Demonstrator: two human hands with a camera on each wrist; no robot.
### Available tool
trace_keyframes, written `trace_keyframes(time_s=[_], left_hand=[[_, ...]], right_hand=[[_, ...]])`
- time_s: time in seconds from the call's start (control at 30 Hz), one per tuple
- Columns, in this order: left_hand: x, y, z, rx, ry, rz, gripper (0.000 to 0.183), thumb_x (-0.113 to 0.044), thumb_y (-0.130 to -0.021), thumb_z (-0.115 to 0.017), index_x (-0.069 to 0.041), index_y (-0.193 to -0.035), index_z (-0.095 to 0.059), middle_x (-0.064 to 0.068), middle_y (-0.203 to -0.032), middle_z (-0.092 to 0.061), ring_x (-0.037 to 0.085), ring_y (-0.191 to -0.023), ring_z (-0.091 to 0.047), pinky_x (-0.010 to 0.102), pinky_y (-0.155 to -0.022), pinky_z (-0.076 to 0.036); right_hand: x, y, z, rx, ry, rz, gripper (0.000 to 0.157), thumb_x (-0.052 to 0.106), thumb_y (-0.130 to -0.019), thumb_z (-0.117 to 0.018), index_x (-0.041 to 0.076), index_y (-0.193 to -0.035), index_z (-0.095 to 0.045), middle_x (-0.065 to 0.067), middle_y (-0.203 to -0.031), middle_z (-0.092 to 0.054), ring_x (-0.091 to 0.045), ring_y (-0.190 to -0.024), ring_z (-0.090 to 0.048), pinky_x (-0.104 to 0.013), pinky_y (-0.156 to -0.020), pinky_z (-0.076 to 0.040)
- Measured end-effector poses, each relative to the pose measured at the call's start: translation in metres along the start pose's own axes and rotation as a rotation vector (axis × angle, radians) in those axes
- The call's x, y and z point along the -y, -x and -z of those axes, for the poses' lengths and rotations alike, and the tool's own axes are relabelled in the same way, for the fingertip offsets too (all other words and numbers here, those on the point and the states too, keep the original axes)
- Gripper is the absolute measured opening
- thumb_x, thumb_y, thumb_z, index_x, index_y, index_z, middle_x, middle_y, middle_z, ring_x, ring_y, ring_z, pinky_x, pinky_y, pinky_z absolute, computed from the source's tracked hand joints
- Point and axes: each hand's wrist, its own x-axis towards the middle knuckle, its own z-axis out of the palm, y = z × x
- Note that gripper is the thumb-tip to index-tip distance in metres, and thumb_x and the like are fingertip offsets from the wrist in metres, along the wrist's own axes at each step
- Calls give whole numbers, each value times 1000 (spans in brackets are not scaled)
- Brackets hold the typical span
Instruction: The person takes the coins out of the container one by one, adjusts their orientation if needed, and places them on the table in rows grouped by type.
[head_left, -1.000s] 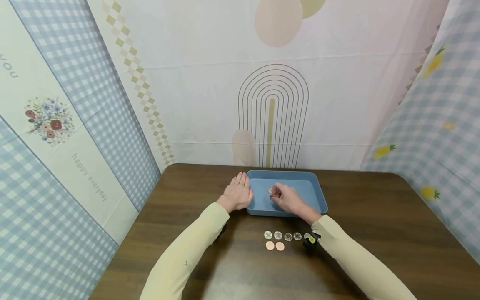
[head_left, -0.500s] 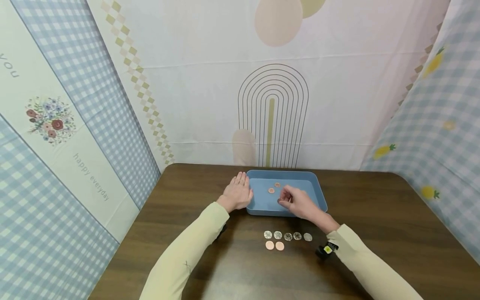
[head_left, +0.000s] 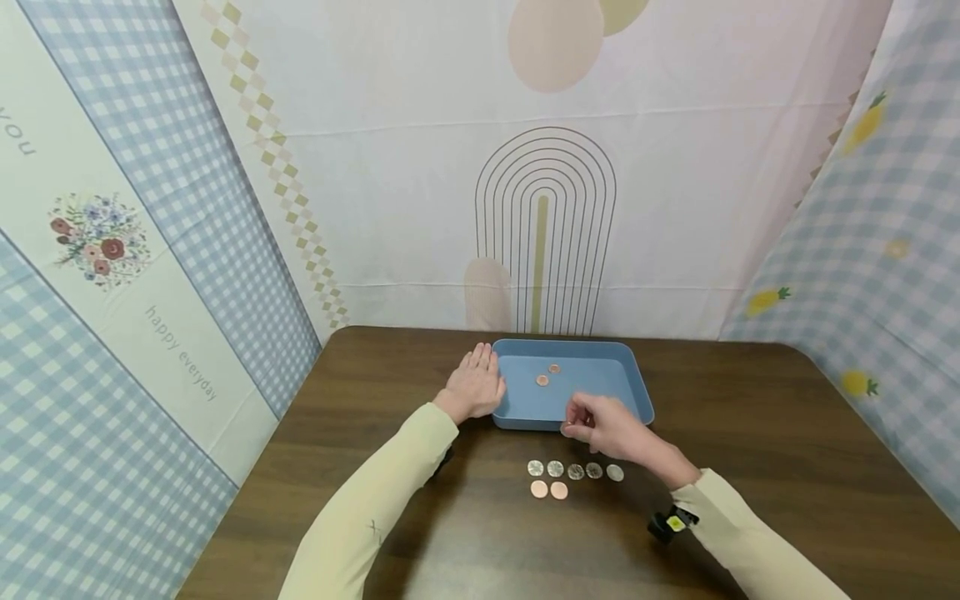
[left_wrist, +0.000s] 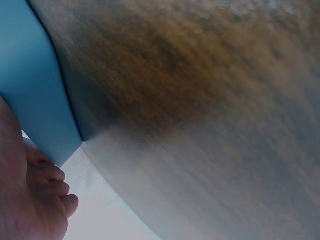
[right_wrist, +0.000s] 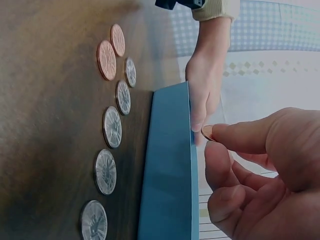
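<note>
My right hand is over the near rim of a blue tray. Between its thumb and fingertip it pinches a copper-coloured coin, seen nearly edge-on in the right wrist view. Flat along the tray's left side rests my left hand, fingers straight and touching the wall. Two copper coins lie inside the tray, one coin a little nearer than the other coin. In front of the tray, several silver coins form a row on the table, with two copper coins just below its left end.
The dark wooden table extends to both sides of the tray and toward me. A patterned cloth hangs behind it, with checked cloths at left and right.
My right hand has moved from the tray's middle toward me and rightward, with a coin now showing at its fingertips. The two coins in the tray became fully visible. My left hand stayed put.
</note>
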Motion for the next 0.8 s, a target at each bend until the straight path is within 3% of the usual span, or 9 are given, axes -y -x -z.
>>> trace_keyframes(time_s=[0.17, 0.43, 0.63, 0.8], left_hand=[[-2, -3, 1, 16, 8, 7, 63, -35, -105, -22, 3, -154, -22, 18, -164, -16, 31, -153, -14, 41, -125, -17], [-5, -7, 1, 22, 3, 19, 63, -36, -105, -21, 2, -155, -21, 18, -164, -15, 30, -153, -13, 41, -125, -16], [-4, -7, 2, 15, -3, 25, 63, -36, -104, -21, 2, -154, -23, 18, -164, -16, 30, -153, -14, 41, -125, -17], [-2, -8, 3, 15, 0, 27, 63, -36, -104, -21, 3, -154, -22, 19, -164, -17, 30, -153, -14, 41, -125, -17]], right_hand=[[-1, 9, 2, 57, 23, 37, 16, 14, -88, -73, 15, -82, -59, 3, -68, -60, -1, -49, -52, -21, -48, -47], [-6, 20, 3, 256, 20, -47, 16, 18, -90, -71, 15, -81, -59, 0, -63, -61, -7, -46, -55, -24, -47, -47], [-10, 22, 0, 335, 24, -64, 17, 20, -90, -71, 16, -79, -59, 5, -64, -58, -8, -45, -56, -24, -47, -49], [-14, 20, -5, 358, 61, -9, 18, 19, -87, -73, 17, -76, -59, 10, -63, -56, -1, -47, -52, -20, -47, -46]])
